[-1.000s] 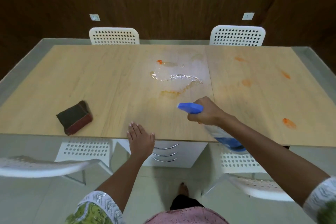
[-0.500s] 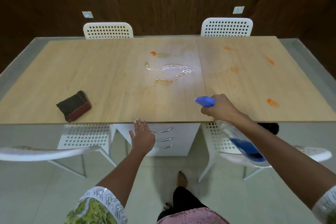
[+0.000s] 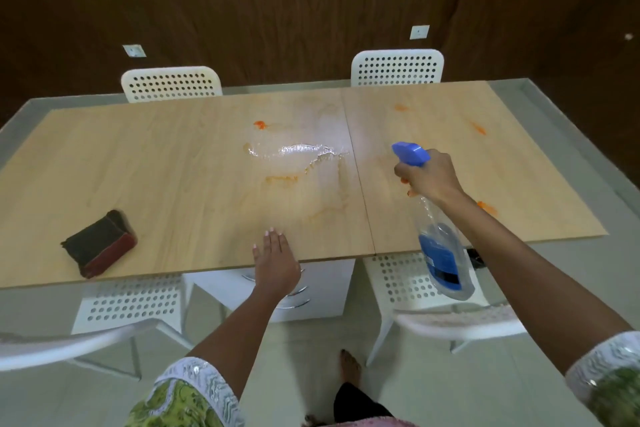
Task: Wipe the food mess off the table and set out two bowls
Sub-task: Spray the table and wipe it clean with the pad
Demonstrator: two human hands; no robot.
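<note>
Across the middle of the view stretches the wooden table [image 3: 145, 163], its top split by a seam right of centre. White perforated chairs [image 3: 171, 84] stand at its far and near sides. At the table's centre lies a glistening wet patch [image 3: 298, 151] ringed with orange smears, and more orange food stains [image 3: 486, 207] dot the right half. Above the right half, the right hand [image 3: 429, 178] grips the neck of a clear spray bottle [image 3: 441, 253] with blue liquid, its blue nozzle pointing left. A dark folded cloth [image 3: 100, 243] rests near the front left edge. Flat on the near edge, the left hand [image 3: 275, 262] lies with straight fingers.
</note>
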